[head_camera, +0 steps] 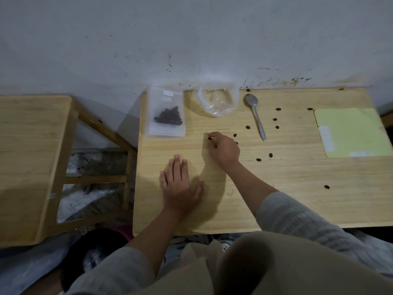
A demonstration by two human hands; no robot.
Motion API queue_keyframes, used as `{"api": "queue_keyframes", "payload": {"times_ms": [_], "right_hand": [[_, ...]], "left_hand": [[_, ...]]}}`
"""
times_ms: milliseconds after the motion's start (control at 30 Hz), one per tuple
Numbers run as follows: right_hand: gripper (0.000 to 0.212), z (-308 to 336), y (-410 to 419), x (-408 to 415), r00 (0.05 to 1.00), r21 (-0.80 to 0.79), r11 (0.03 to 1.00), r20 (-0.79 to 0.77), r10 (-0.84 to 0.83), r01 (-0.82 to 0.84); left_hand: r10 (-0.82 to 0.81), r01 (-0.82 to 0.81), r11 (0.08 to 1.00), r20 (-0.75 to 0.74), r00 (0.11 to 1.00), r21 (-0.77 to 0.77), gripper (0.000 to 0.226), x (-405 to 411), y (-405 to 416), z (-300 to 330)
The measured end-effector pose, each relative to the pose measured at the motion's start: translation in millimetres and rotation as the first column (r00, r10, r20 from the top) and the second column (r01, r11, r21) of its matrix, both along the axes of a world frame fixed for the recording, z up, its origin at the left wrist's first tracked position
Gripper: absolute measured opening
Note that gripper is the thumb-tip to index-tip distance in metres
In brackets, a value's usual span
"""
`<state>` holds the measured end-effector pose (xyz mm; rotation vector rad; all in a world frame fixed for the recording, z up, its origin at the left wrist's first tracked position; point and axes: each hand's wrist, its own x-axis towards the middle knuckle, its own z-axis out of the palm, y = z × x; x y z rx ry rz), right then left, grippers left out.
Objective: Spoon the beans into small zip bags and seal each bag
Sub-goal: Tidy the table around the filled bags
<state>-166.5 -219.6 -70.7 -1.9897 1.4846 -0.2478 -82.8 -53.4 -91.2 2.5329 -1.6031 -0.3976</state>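
Observation:
A small clear zip bag (166,111) with dark beans inside lies on a stack of clear bags at the table's back left. Beside it sits a crumpled clear plastic bag (215,100), seemingly empty. A metal spoon (255,114) lies on the wood, bowl toward the wall. Several loose dark beans (258,159) are scattered over the table (297,199). My right hand (223,149) is curled near the middle, fingertips pinching a dark bean. My left hand (179,184) rests flat on the table, fingers spread, holding nothing.
A pale yellow-green sheet (350,133) lies at the table's right side. A second wooden table (32,156) stands to the left across a gap. The wall runs right behind the table's back edge.

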Motion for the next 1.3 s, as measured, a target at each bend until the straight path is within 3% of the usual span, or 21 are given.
{"api": "queue_keyframes", "payload": {"times_ms": [233, 400, 567, 767, 900, 1000, 1133, 1300], "right_hand": [[0.017, -1.8, -0.4, 4.6, 1.0, 0.025, 1.0, -0.012, 0.006, -0.006], [0.038, -1.2, -1.3, -4.3, 0.999, 0.058, 0.998, 0.032, -0.042, 0.04], [0.037, -1.0, -0.5, -4.8, 0.996, 0.063, 0.997, 0.067, -0.059, 0.055], [0.02, 6.2, -0.9, -11.4, 0.991, 0.011, 0.998, 0.122, -0.058, 0.057], [0.011, 4.7, -0.7, -8.7, 0.986, 0.081, 0.991, 0.118, -0.117, 0.108], [0.005, 8.8, 2.3, -11.9, 0.97, 0.094, 0.989, 0.204, -0.134, 0.117], [0.012, 9.2, 12.3, -27.8, 0.893, 0.26, 0.943, 0.342, -0.291, 0.208], [0.031, 4.5, 26.2, -51.6, 0.732, 0.518, 0.811, 0.436, -0.524, 0.272]], "left_hand": [[0.008, -0.008, 1.0, -0.007, 1.0, -0.013, 0.079, -0.3, 0.4, -1.6], [0.012, -0.013, 0.999, -0.032, 0.999, -0.03, 0.079, -0.5, 0.9, -2.0], [0.018, -0.02, 0.999, -0.06, 0.998, -0.032, 0.08, -0.3, 0.6, -1.9], [0.031, -0.034, 0.999, -0.084, 0.996, -0.038, 0.08, 0.3, 1.4, -2.4], [0.03, -0.033, 0.999, -0.093, 0.995, -0.029, 0.079, 0.4, 0.9, -0.2], [0.027, -0.028, 1.0, -0.115, 0.993, -0.007, 0.08, 1.4, 0.4, -0.3], [0.008, -0.009, 1.0, -0.09, 0.996, -0.007, 0.082, 1.9, 1.1, -2.2], [0.012, -0.013, 1.0, -0.049, 0.999, -0.02, 0.081, 0.4, 1.9, -4.2]]}}
